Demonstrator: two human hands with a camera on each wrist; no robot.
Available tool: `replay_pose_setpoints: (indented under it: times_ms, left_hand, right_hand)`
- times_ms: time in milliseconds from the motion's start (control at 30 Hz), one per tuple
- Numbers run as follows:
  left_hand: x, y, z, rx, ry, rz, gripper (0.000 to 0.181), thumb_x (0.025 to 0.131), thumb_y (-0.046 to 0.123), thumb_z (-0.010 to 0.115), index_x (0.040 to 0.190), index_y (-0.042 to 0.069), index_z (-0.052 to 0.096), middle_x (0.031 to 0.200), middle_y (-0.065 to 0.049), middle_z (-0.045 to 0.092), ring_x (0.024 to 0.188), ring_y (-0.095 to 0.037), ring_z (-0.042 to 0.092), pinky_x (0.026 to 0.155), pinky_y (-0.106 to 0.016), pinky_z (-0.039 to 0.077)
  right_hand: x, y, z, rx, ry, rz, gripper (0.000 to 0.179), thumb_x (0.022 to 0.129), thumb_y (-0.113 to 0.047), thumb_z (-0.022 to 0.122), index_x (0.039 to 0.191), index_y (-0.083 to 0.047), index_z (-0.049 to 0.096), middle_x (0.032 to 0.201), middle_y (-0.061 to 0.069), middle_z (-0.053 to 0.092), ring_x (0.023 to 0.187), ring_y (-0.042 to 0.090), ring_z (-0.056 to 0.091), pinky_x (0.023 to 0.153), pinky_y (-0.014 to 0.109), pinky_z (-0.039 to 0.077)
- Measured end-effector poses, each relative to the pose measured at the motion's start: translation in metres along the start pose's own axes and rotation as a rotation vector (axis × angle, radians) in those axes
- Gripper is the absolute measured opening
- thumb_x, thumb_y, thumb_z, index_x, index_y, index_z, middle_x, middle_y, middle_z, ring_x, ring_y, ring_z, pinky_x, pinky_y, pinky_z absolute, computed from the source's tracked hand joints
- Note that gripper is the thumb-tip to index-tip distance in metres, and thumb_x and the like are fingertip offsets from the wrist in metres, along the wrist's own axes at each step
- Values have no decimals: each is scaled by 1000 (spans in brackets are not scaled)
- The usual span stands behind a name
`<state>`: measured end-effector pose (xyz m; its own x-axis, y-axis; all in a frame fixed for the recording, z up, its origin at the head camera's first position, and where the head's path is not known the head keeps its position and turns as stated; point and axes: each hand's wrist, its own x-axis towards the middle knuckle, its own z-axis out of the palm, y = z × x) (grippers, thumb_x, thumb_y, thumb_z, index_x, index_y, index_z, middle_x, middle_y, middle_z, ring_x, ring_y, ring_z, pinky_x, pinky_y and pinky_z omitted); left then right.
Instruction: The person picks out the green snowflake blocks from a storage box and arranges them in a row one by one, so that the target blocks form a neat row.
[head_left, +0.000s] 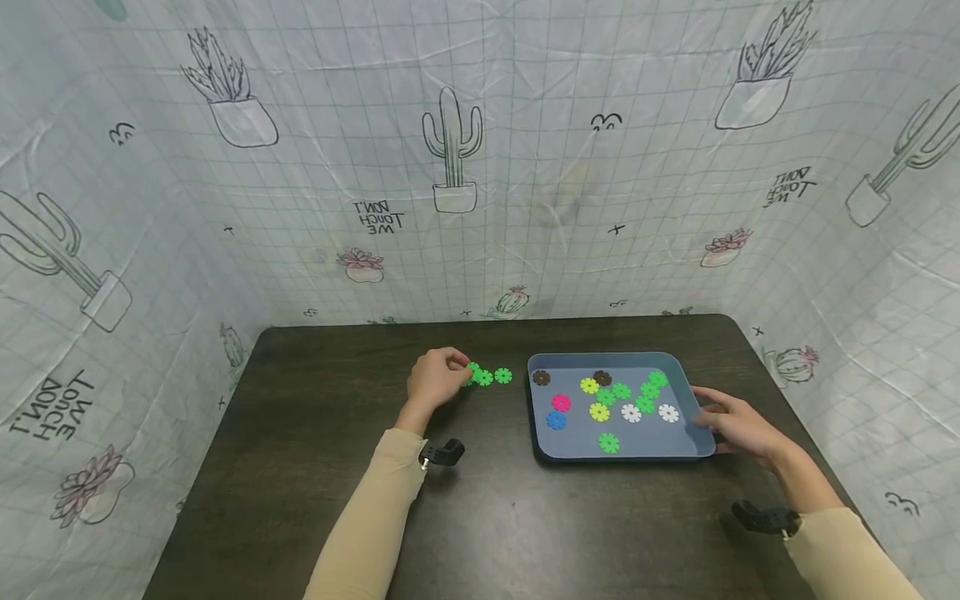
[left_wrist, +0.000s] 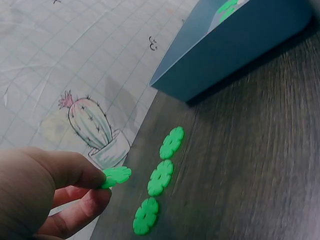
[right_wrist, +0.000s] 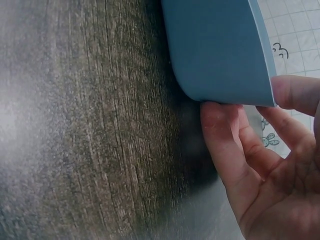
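My left hand (head_left: 437, 383) is over the far middle of the table, pinching a green snowflake disc (left_wrist: 118, 176) between thumb and fingers. Below it, three more green snowflake discs (left_wrist: 160, 178) lie in a row on the wood. To their right is a blue-grey tray (head_left: 667, 440), with loose snowflake discs in green, yellow, white, brown, pink and blue spread over its floor. At the tray's right side, my right hand (head_left: 738, 425) grips the wall, with one digit over the rim and other fingers against the outside, as the right wrist view shows.
The dark wooden table (head_left: 300, 467) reaches back to a hanging cloth (head_left: 525, 125) printed with cacti, which also runs along both sides. A black band (head_left: 442, 452) sits on the left wrist and another band (head_left: 765, 518) on the right.
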<state>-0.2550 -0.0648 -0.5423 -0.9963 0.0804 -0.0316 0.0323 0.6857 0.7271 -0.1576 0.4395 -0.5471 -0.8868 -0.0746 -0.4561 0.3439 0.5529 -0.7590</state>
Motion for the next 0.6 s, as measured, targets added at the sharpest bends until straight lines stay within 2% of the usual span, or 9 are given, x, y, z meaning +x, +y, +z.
replay_pose_setpoints:
  times_ms: [400, 600]
  left_hand:
    - [1, -16, -12, 52, 41, -49, 14, 91, 27, 75, 102, 18, 79, 93, 2, 76, 72, -18, 68, 58, -37, 50]
    - [2, -24, -13, 89, 71, -83, 14, 91, 29, 76, 100, 19, 78, 92, 3, 75, 75, -20, 68, 63, -42, 52]
  right_hand:
    - [2, 4, 0, -14, 7, -6, 80, 105, -27, 60, 163, 3, 13, 146, 44, 39, 122, 51, 57, 82, 51, 59]
    - [3, 3, 0, -10, 4, -2, 80, 106, -26, 60, 163, 3, 12, 147, 43, 38, 123, 51, 56, 83, 52, 59]
